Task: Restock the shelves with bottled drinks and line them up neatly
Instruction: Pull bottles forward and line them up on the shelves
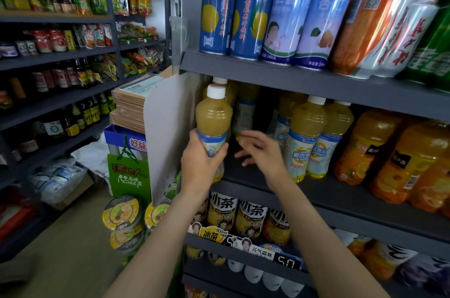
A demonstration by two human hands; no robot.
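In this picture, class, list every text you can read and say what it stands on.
"240mL": foot of the pale blue can on the top shelf.
"冰茶": dark-labelled tea bottles on the lower shelf.
"900ml": yellow shelf tag below them.
"元气森林": white price tag.
"50": black digital price display.
The label of the yellow juice bottle gripped by the left hand: too blurred.

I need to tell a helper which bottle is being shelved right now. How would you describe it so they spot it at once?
Find the dark grey middle shelf, under the row of tall blue cans. At its left end, by the white divider panel, is a white-capped yellow juice bottle. It alone is gripped by the left hand.
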